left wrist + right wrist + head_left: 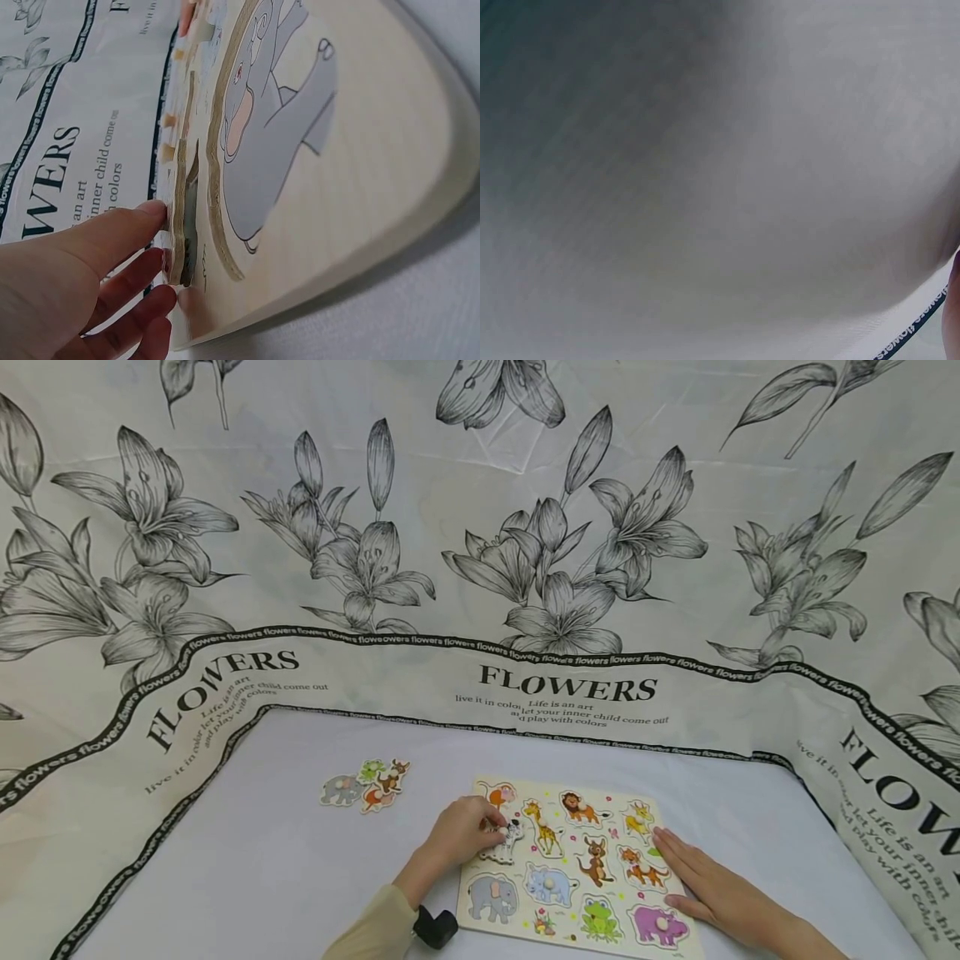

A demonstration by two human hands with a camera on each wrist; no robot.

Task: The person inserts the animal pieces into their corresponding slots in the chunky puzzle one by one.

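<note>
I see the left hand (pixel 461 831) pinching a black-and-white animal piece (pixel 495 854), possibly a zebra, which sits just under its thumb and fingertips over the wooden puzzle board (pixel 566 917); the right hand (pixel 712 885) rests straight-fingered at the board's right edge.

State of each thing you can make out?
Left hand: holding white piece
Right hand: touching board
Board: flat
White piece: raised, unseated
Elephant piece: loose
Frog piece: loose
Kangaroo piece: loose
Orange piece: loose
Lion piece: fitted
Giraffe piece: fitted
Blue hippo: fitted
Purple hippo: fitted
Elephant recess: empty
</note>
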